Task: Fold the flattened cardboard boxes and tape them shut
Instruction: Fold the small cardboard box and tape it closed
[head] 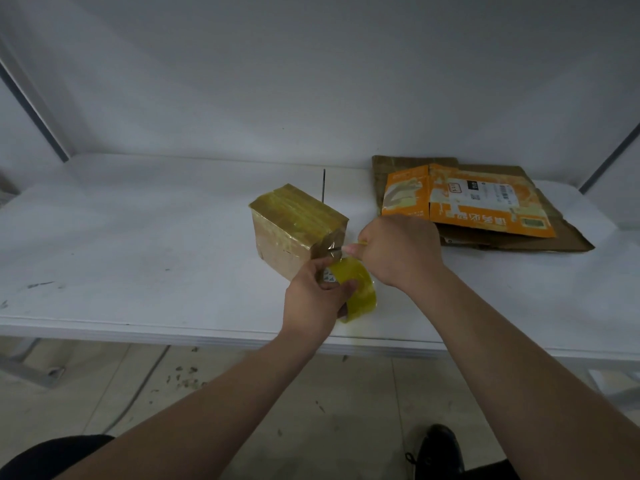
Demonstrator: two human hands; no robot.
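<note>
Tape roll (357, 293) in left hand (312, 296), taped box (294, 226), flattened boxes (485, 204) right

A small tape-wrapped brown cardboard box (298, 230) stands mid-way along the white tabletop (138, 254). Just behind it, at 12 o'clock, a thin dark rod (323, 185) stands upright. At 5 o'clock, just beside the box's near corner, the left hand (311, 296) grips a yellow roll of tape (356, 289). At 3 o'clock the right hand (398, 251) pinches the strip of tape (333, 251) that runs between roll and box. At 2 o'clock, well apart, an orange printed flattened carton (485, 202) lies on a brown flattened cardboard sheet (561, 237).
</note>
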